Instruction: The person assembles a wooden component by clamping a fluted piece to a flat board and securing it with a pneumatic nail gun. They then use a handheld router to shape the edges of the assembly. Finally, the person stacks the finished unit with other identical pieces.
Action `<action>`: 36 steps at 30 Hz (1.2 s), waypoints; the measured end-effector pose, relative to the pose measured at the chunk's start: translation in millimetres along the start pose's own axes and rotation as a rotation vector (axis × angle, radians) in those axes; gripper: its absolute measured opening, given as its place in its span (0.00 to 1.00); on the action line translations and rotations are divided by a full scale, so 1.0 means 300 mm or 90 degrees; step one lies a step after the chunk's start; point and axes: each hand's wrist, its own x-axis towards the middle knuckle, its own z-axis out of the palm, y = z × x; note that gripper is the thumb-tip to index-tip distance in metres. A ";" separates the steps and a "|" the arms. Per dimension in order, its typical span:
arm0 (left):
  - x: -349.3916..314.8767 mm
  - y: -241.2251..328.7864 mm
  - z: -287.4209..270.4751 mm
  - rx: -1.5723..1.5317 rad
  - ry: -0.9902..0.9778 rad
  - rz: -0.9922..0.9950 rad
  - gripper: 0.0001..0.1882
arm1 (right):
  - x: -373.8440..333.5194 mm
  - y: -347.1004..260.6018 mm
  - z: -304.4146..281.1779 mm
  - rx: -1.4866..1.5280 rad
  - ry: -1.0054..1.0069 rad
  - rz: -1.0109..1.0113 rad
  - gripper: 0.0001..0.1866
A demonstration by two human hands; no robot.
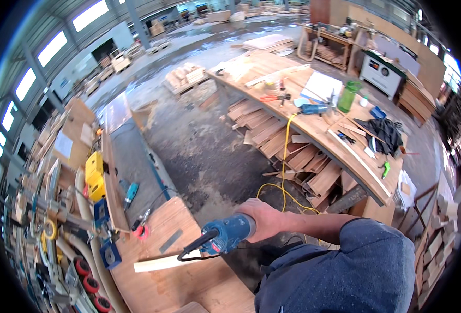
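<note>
My right hand (pixel 264 219) comes in from the lower right, its fingers wrapped around one end of a blue corded power tool (pixel 228 233). A black cord leaves the tool's other end and loops down; which kind of tool it is cannot be made out. Below it, a pale wood strip (pixel 160 263) lies across a brown wooden board (pixel 147 287), partly covered by the cord and tool. Whether the tool touches the strip is unclear. Beside the strip sits a flat grey piece (pixel 171 241). My left hand is out of sight.
Left of the board are a red tape roll (pixel 141 232), a teal hand tool (pixel 131 193) and a yellow case (pixel 94 177). Across the floor, a workbench (pixel 272 94) carries a green bottle (pixel 349 96) and another blue tool (pixel 314 108). A yellow cord (pixel 284 172) hangs beside stacked planks (pixel 314 161).
</note>
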 end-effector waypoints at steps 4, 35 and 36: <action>0.000 0.190 0.088 -0.474 -0.270 0.139 0.18 | -0.100 -0.020 -0.031 -0.057 -0.042 0.019 0.36; -1.001 1.392 0.645 -0.652 -0.863 0.440 0.15 | -0.726 0.670 -0.962 -0.121 0.138 0.348 0.36; -1.037 1.416 0.668 -0.654 -0.881 0.439 0.15 | -0.749 0.692 -0.986 -0.114 0.142 0.361 0.36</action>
